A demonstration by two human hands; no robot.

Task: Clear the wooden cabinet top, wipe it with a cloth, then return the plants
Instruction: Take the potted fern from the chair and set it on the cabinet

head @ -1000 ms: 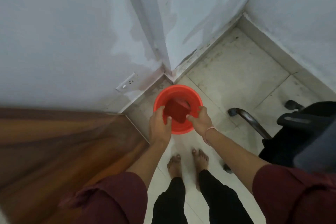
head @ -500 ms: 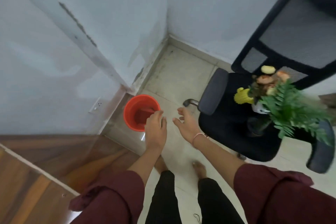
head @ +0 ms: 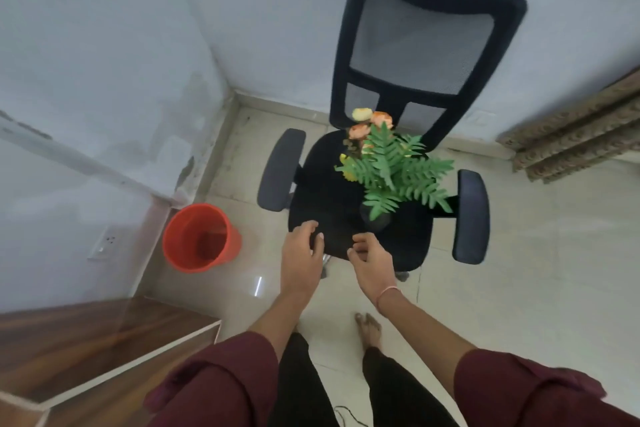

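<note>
Empty hands (head: 337, 258) near plants (head: 388, 166), chair (head: 332, 204)

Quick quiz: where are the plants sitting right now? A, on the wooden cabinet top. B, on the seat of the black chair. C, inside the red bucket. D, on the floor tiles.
B: the plants stand on the black chair seat, while the cabinet top and the bucket hold none.

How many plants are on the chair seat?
2: a fern toward the seat's front, and orange and yellow flowers behind it near the backrest. Their pots are mostly hidden.
</note>
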